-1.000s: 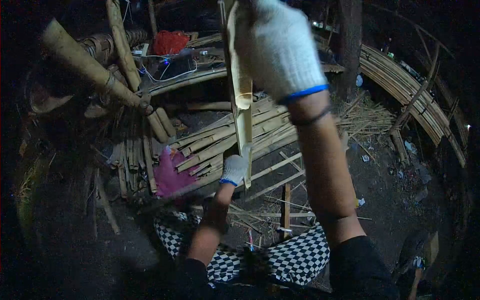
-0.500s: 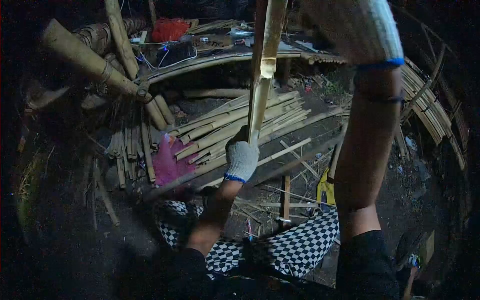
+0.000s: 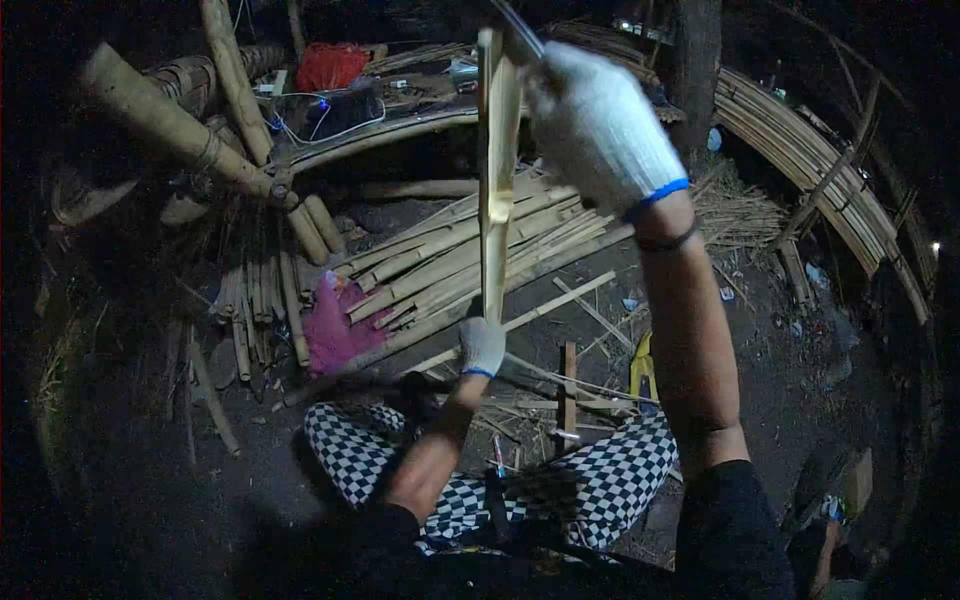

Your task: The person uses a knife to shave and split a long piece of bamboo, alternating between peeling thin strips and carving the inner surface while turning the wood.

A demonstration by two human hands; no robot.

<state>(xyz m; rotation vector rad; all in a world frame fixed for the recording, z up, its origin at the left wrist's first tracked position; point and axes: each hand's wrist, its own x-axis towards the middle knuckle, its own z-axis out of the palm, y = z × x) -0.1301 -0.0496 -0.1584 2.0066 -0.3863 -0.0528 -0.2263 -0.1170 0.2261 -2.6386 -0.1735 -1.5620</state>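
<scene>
My left hand (image 3: pixel 482 347), in a white knit glove with a blue cuff, is closed round the lower end of a split bamboo piece (image 3: pixel 494 190). The bamboo stands nearly upright, its pale hollow inner side showing with a node partway along. High up at its top end is my right hand (image 3: pixel 610 125), gloved the same way and closed on a knife whose dark blade (image 3: pixel 518 28) points up and left. The knife's handle is hidden in the glove. Below my left hand, checkered trousers (image 3: pixel 610 480) cover my bent legs.
Split bamboo lengths (image 3: pixel 440 250) lie piled ahead, beside a pink sack (image 3: pixel 340 325). Long strips (image 3: pixel 810 150) lean at the right. A yellow object (image 3: pixel 643 368) and an upright wooden stake (image 3: pixel 569 385) are near my knees. Thick bamboo poles (image 3: pixel 150 110) and a red bag (image 3: pixel 332 66) are farther left.
My right hand has come down and left, bringing the glove and blade into view by the bamboo's top. My left hand and the bamboo sit lower, and the bamboo's top is farther left.
</scene>
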